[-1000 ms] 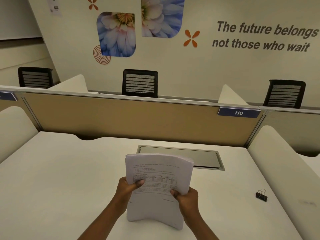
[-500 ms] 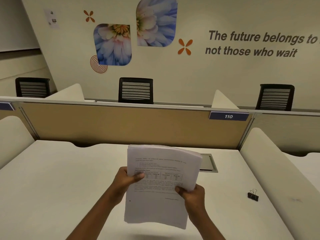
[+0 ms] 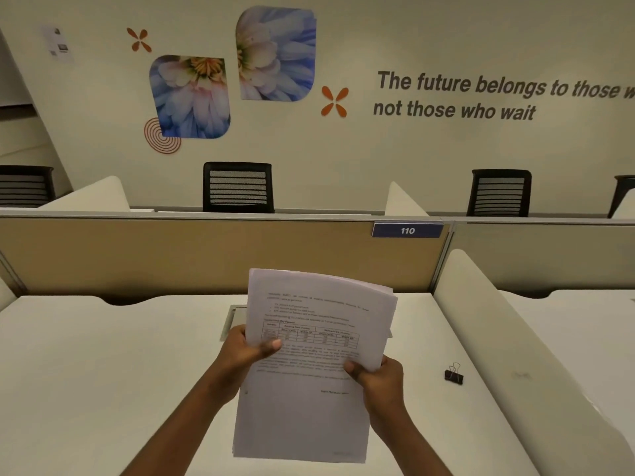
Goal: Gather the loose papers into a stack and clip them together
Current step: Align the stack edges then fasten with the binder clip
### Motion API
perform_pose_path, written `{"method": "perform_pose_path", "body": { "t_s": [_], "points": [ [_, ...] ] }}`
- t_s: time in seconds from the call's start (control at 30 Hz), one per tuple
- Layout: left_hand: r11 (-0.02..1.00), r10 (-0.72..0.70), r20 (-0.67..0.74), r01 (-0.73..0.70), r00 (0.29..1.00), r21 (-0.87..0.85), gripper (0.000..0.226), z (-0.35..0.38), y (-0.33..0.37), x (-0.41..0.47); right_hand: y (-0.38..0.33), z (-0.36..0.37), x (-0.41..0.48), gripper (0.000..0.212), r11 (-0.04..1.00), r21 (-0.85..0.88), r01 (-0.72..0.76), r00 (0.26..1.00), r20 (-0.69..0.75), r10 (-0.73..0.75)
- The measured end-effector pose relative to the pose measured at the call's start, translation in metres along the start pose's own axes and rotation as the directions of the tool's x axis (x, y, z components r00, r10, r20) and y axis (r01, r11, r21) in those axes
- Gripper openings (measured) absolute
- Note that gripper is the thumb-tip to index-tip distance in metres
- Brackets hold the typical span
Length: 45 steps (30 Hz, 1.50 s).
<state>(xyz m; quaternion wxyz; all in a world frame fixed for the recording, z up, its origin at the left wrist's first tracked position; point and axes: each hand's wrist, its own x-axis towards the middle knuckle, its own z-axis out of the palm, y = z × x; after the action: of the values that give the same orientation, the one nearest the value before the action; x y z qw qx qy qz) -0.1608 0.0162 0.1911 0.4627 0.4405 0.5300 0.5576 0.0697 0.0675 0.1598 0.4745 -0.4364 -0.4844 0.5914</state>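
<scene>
Two hands, one load: the stack of papers (image 3: 309, 365) is held upright in the air above the desk (image 3: 86, 372), printed side toward the camera, its lower edge hanging near the desk's near side.
Stack condition: gathered but not square; sheet edges fan out at the top right corner and along the lower left edge, and the pile bows slightly.
Left hand (image 3: 245, 352): closed on the left edge of the stack near its middle, thumb across the printed face, fingers hidden behind.
Right hand (image 3: 378, 376): closed on the right edge a little lower, thumb on the front, remaining fingers behind the pages.
Arm pose: both forearms rise from the bottom of the view and converge on the pages, wrists roughly level, the right slightly lower.
Step in hand, as I judge it: squaring the pile before clipping.
Doing it well: loosen both holds slightly, drop the lower edge onto the desk and tap, then turn it and tap a long edge, so the fanned corners fall flush.
Binder clip (image 3: 453, 374): black, lying on the desk to the right, well apart from the stack and untouched.
Further out: a tan partition (image 3: 171, 255) with a plate reading 110 stands behind the desk.
</scene>
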Motion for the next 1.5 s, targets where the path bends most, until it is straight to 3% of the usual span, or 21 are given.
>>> {"method": "perform_pose_path", "body": {
  "t_s": [0.33,0.5,0.7,0.87,1.13,1.27,1.3,1.37,1.4,1.5],
  "points": [
    [0.999,0.033,-0.017,-0.033,0.999,-0.006,0.081,0.034,0.004,0.011,-0.004,-0.033,0.007,0.016,0.998,-0.059,-0.001,0.999,0.043,0.003],
    [0.998,0.036,-0.066,-0.039,0.997,-0.048,0.053,0.047,-0.006,0.018,-0.001,-0.046,0.017,0.017,0.998,-0.058,-0.023,0.998,0.061,0.027],
    [0.999,0.015,-0.115,-0.019,0.993,-0.028,0.078,0.057,-0.024,0.031,0.004,-0.056,0.036,0.021,0.995,-0.079,-0.062,0.996,0.055,0.066],
    [1.0,0.027,-0.126,-0.029,0.992,-0.008,0.082,0.06,-0.03,0.047,0.01,-0.062,0.05,0.022,0.995,-0.062,-0.083,0.995,0.051,0.086],
    [0.998,0.028,-0.108,-0.034,0.994,-0.057,0.068,0.062,-0.039,0.061,0.019,-0.089,0.078,0.048,0.998,-0.052,-0.048,0.952,0.3,0.061],
    [0.997,0.028,-0.106,-0.035,0.994,-0.071,0.066,0.059,-0.039,0.064,0.031,-0.117,0.112,0.061,0.978,-0.205,-0.034,0.99,0.128,0.062],
    [0.997,0.028,-0.105,-0.035,0.994,-0.072,0.065,0.059,-0.039,0.064,0.037,-0.127,0.123,0.062,0.947,-0.32,-0.037,0.996,0.061,0.059],
    [0.997,0.029,-0.105,-0.037,0.994,-0.073,0.064,0.059,-0.038,0.065,0.053,-0.151,0.145,0.041,0.801,-0.593,-0.084,0.996,-0.079,0.046],
    [0.997,0.03,-0.104,-0.038,0.994,-0.073,0.063,0.059,-0.038,0.065,0.062,-0.164,0.154,0.031,0.679,-0.723,-0.127,0.991,-0.128,0.049],
    [0.997,0.027,-0.101,-0.034,0.994,-0.074,0.063,0.061,-0.038,0.066,0.085,-0.196,0.17,0.04,0.319,-0.923,-0.214,0.977,-0.198,0.084]
  ]
}}
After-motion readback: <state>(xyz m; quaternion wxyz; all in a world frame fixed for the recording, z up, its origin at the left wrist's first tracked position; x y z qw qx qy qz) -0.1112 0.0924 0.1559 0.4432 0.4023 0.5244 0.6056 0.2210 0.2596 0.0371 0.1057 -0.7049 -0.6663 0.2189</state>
